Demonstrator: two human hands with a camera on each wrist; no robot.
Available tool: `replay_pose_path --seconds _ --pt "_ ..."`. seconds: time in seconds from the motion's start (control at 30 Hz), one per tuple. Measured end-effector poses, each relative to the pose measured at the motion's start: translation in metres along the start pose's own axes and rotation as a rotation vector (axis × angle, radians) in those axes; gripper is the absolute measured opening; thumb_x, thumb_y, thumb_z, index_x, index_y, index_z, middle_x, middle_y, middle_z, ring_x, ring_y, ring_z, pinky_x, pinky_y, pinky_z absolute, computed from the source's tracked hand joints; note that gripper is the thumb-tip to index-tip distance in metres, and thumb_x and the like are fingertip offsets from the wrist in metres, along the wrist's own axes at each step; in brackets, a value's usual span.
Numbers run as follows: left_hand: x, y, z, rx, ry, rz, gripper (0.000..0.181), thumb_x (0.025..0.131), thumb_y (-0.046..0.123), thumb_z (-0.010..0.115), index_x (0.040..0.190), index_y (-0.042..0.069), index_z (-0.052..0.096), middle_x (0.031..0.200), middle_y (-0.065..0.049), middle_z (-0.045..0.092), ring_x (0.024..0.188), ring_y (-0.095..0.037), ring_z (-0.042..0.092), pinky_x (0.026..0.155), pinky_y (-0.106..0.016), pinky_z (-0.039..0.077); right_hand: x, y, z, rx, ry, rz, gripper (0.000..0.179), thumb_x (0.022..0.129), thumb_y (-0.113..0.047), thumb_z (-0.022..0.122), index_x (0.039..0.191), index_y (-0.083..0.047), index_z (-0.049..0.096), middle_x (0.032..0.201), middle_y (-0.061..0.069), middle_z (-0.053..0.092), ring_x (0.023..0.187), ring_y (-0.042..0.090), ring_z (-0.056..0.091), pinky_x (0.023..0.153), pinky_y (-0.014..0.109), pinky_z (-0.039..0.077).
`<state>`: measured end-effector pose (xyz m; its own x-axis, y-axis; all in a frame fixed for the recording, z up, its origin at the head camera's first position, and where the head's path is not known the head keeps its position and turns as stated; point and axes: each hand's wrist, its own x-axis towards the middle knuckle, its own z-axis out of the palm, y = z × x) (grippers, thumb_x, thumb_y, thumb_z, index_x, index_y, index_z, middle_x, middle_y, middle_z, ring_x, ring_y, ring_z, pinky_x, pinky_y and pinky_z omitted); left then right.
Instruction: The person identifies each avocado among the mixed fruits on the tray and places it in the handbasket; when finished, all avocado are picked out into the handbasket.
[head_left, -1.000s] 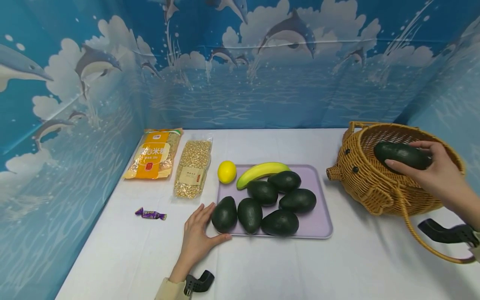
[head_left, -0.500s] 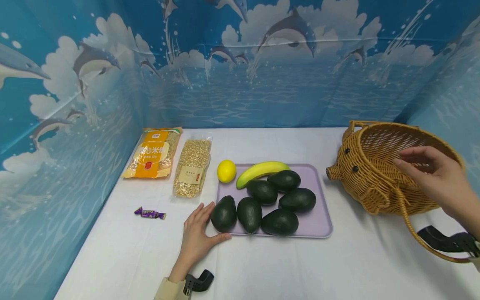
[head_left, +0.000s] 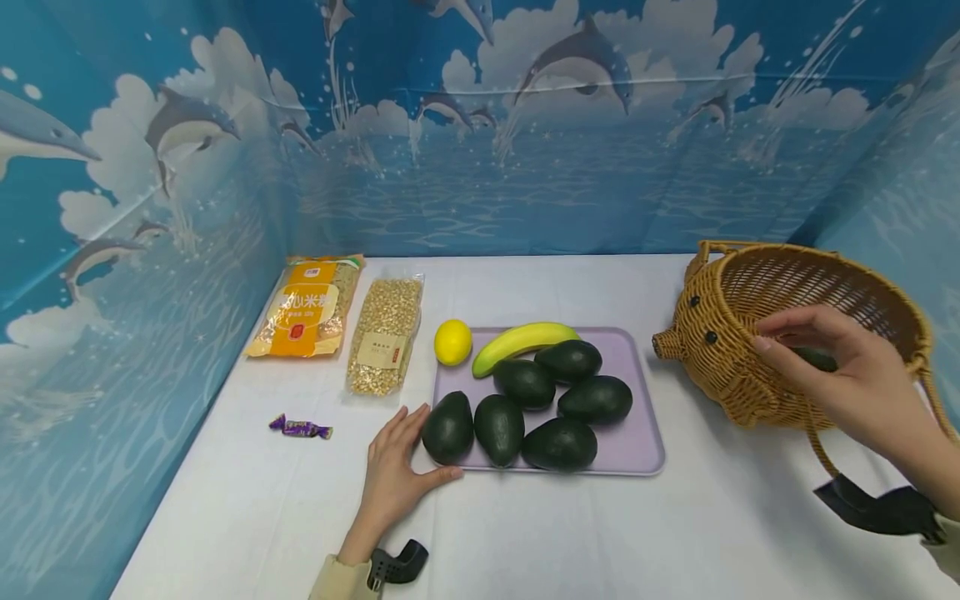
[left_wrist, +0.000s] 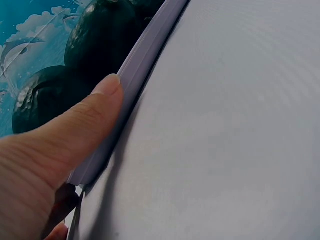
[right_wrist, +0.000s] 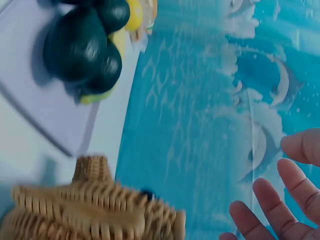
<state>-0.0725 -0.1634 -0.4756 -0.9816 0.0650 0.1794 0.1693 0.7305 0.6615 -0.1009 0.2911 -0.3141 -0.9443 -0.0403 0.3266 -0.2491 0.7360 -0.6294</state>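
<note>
In the head view my right hand (head_left: 847, 375) is over the near rim of a pig-shaped wicker basket (head_left: 720, 379), holding nothing, with its fingers loosely bent. A dark avocado (head_left: 816, 359) shows inside the basket, partly hidden by that hand. My left hand (head_left: 397, 467) rests at the near left corner of a lilac tray (head_left: 630, 458), its fingers along the side and its thumb (left_wrist: 107, 92) on the front rim. Several avocados (head_left: 499, 431) lie on the tray with a yellow banana (head_left: 525, 342) behind them. A lemon (head_left: 453, 342) sits at the far left corner.
Left of the tray lie a clear bag of yellow grains (head_left: 386, 333), an orange food bag (head_left: 307, 308) and a purple wrapped candy (head_left: 302, 428). A dolphin-print curtain (head_left: 480, 183) encloses the white table's back and sides. The basket's rope handle (head_left: 821, 450) hangs down toward me.
The right hand let go of an avocado inside the basket, then drew back toward me and left over the rim. The basket's handle shifted. My left hand stayed at the tray corner.
</note>
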Motion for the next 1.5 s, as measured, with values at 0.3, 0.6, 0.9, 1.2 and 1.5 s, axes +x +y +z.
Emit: replay_pose_path --seconds 0.3,0.6,0.9,1.2,1.5 --pt "0.000 0.000 0.001 0.001 0.000 0.003 0.098 0.060 0.055 0.083 0.140 0.012 0.048 0.143 -0.003 0.045 0.136 -0.028 0.027 0.107 -0.051 0.019 -0.011 -0.017 0.026 0.208 -0.019 -0.131 0.025 0.086 0.004 0.065 0.109 -0.003 0.063 0.109 0.001 0.059 0.103 0.005 0.051 0.083 0.011 0.036" --pt "0.001 -0.001 0.001 -0.001 0.002 0.007 0.098 0.060 0.054 0.083 0.140 0.012 0.048 0.143 -0.004 0.046 0.136 -0.028 0.028 0.107 -0.051 0.019 -0.011 -0.018 0.056 0.274 -0.088 -0.198 0.033 0.084 0.007 0.067 0.113 -0.009 0.066 0.114 0.004 0.063 0.106 0.007 0.054 0.082 0.014 0.041" --pt "0.001 0.002 0.000 -0.002 -0.005 -0.003 0.097 0.060 0.052 0.084 0.141 0.012 0.047 0.143 -0.003 0.046 0.136 -0.028 0.027 0.107 -0.051 0.019 -0.005 -0.011 0.085 0.252 -0.164 -0.173 0.036 0.084 -0.004 0.072 0.118 -0.015 0.065 0.120 -0.001 0.060 0.115 0.002 0.048 0.093 0.010 0.033" --pt "0.001 0.002 0.000 -0.006 -0.008 -0.004 0.097 0.060 0.053 0.084 0.141 0.013 0.048 0.143 -0.003 0.046 0.136 -0.028 0.027 0.106 -0.051 0.019 0.002 -0.001 0.109 0.206 -0.240 -0.162 0.036 0.086 -0.017 0.072 0.120 -0.022 0.063 0.119 -0.006 0.059 0.111 0.007 0.050 0.088 0.026 0.043" --pt "0.001 0.002 -0.001 -0.005 0.000 0.006 0.097 0.060 0.051 0.085 0.140 0.011 0.048 0.142 -0.005 0.046 0.136 -0.028 0.028 0.107 -0.051 0.019 0.005 0.007 0.125 0.195 -0.276 -0.197 0.038 0.083 -0.018 0.075 0.119 -0.013 0.064 0.116 -0.004 0.060 0.106 0.017 0.054 0.082 0.032 0.047"
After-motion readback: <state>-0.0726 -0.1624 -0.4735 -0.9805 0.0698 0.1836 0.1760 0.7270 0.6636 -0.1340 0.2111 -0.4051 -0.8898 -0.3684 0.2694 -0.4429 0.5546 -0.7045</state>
